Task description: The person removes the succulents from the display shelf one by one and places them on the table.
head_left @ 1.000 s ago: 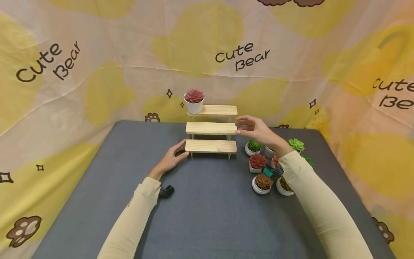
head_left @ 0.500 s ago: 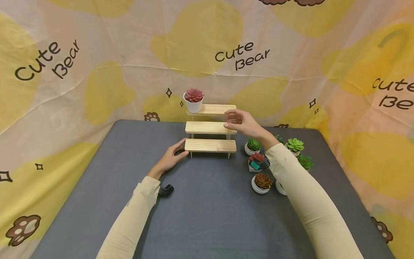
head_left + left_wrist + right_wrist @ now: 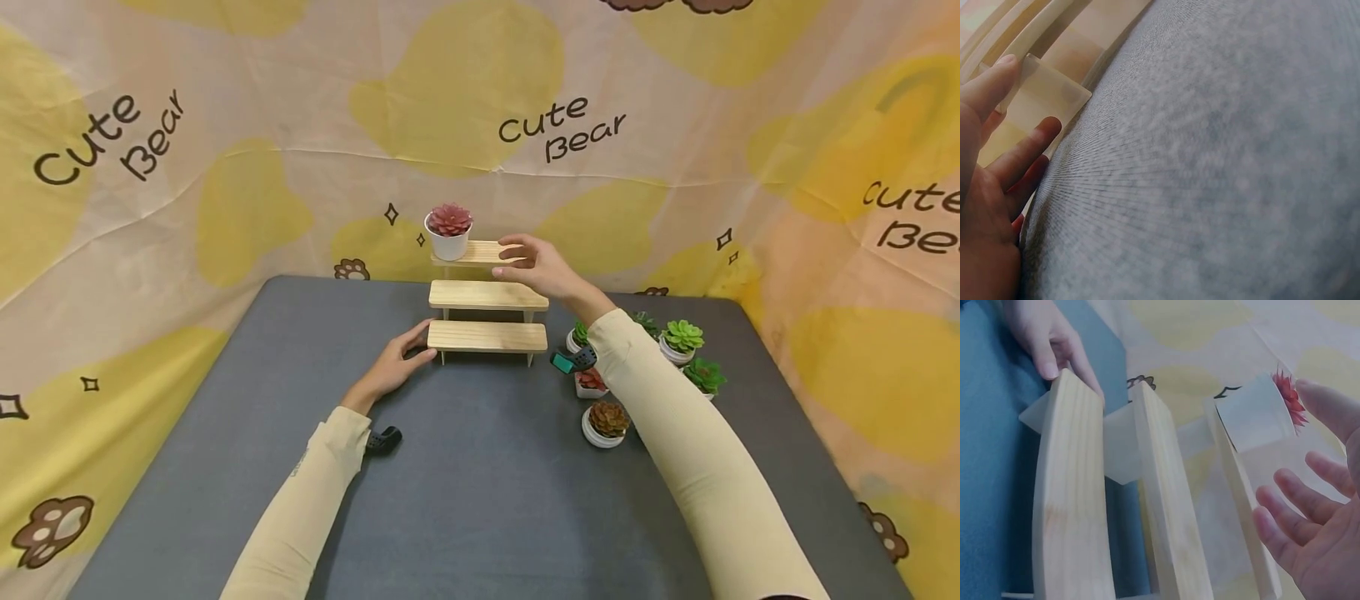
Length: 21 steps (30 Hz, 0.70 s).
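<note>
A three-tier stand has pale wooden shelves [image 3: 487,337] on translucent legs [image 3: 1054,94]. On the left end of its top shelf stands a white pot [image 3: 448,245] with a dusty-red succulent [image 3: 451,220]. My left hand [image 3: 392,367] rests against the left end of the bottom shelf, its fingers fairly straight and the thumb near the front corner. My right hand [image 3: 542,265] hovers above the middle and top shelves, right of that pot. Its fingers are slightly bent and apart, holding nothing; in the right wrist view a gap separates the fingertips from the pot [image 3: 1254,415].
Several potted succulents stand right of the stand, including a brown one [image 3: 609,419], a red one [image 3: 591,379] and a light green one [image 3: 682,336]. My right forearm partly covers the group. Behind the grey table [image 3: 480,500] hangs a patterned yellow cloth [image 3: 457,92].
My right hand has moved left and slightly back, from the stand's right side to over its shelves, nearer the dusty-red succulent. My left hand stays at the bottom shelf's end.
</note>
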Available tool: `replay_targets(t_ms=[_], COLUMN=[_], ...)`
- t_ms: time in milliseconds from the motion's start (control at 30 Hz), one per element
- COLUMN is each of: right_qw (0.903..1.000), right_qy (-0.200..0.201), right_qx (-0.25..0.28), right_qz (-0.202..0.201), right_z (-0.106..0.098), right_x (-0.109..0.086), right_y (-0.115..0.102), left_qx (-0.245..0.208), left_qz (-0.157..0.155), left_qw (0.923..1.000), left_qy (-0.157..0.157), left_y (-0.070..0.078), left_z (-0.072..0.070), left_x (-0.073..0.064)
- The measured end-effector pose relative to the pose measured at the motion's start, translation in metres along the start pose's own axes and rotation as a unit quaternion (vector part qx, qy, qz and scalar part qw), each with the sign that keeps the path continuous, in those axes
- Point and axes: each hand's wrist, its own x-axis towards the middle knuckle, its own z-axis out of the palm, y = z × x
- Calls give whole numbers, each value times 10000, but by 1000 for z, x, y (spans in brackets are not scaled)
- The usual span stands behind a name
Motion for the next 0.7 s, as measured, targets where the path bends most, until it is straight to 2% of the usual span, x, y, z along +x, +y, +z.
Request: replay_targets(t_ms=[300, 533, 700], right_qw=[9995, 9991, 9983], right_qy=[193, 240, 393], right_qx=[-137, -38, -161], right_qz=[189, 341, 398], right_z=[9, 18, 24], right_x=[19, 33, 45], right_y=[0, -10, -16], left_qx=[-20, -9, 10], left_qz=[56, 67, 38], left_qw=[10000, 10000, 10000], left_qy=[35, 36, 34], left_y=[2, 2, 1], left_z=[0, 0, 0], left_x=[-1, -1, -1])
